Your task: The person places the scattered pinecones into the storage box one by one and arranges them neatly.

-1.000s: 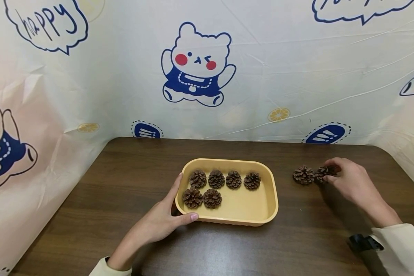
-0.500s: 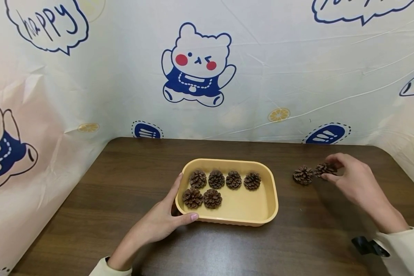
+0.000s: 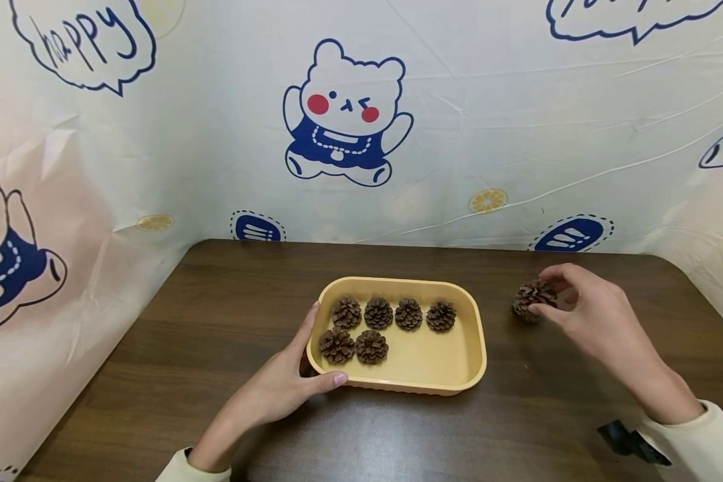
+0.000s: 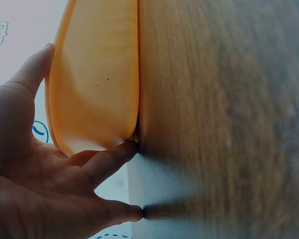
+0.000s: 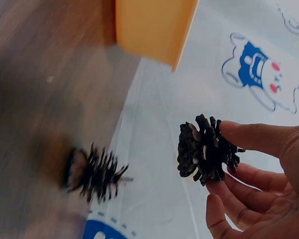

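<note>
A yellow tray (image 3: 416, 385) stands mid-table, with several brown pine cones (image 3: 371, 347) in it: one row along the back, two more at the front left. My left hand (image 3: 283, 381) grips the tray's left end, thumb on the front rim; in the left wrist view its fingers reach down the tray's side. Right of the tray, my right hand (image 3: 596, 321) pinches a pine cone (image 5: 207, 152) between thumb and fingers. Another pine cone (image 5: 94, 174) stands on the table beside it; in the head view the held cone overlaps it.
The dark wooden table (image 3: 247, 288) backs onto a white patterned sheet (image 3: 458, 134), which also rises at both sides. A black strap (image 3: 632, 442) sits at the right sleeve.
My right hand has lifted its pine cone and brought it left, over the one beside it. The left hand and the tray have stayed put.
</note>
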Demonstrator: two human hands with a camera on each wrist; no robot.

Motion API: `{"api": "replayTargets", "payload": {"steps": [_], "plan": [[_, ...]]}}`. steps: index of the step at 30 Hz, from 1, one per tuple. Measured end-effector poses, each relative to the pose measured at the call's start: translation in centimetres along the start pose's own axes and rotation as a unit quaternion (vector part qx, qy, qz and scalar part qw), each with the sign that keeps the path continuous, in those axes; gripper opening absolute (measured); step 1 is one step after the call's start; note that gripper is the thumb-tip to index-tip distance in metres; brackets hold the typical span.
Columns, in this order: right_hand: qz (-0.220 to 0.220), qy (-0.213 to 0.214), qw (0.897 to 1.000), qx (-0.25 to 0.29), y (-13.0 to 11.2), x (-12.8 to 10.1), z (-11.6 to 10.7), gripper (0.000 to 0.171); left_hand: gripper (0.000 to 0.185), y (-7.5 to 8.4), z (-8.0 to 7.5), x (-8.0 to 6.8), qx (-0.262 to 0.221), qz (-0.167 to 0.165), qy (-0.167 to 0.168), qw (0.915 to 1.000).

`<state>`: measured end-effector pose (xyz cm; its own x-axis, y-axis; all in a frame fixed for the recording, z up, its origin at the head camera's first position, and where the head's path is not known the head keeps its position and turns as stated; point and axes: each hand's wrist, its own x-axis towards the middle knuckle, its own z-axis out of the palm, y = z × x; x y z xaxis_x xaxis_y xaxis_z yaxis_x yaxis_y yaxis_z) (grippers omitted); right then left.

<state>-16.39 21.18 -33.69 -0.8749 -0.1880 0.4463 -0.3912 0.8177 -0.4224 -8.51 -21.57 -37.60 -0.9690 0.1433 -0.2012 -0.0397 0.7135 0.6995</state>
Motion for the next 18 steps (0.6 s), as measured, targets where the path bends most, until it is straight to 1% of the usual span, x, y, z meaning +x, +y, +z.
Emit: {"api": "replayTargets", "payload": {"steps": [9, 15, 18], "plan": [[-0.054, -0.001, 0.998, 0.015, -2.6, -0.2, 1.1, 0.043, 0.117, 0.1, 0.0, 0.0, -0.002, 0.002, 0.002, 1.0], [-0.078, -0.023, 0.996, 0.041, -4.5, -0.3, 2.1, 0.042, 0.117, 0.0, 0.0, 0.0, -0.003, 0.002, 0.002, 1.0], [-0.079, -0.046, 0.994, 0.054, -5.5, -0.5, 2.6, 0.039, 0.117, 0.0, 0.0, 0.0, -0.002, 0.0, 0.002, 1.0]]}}
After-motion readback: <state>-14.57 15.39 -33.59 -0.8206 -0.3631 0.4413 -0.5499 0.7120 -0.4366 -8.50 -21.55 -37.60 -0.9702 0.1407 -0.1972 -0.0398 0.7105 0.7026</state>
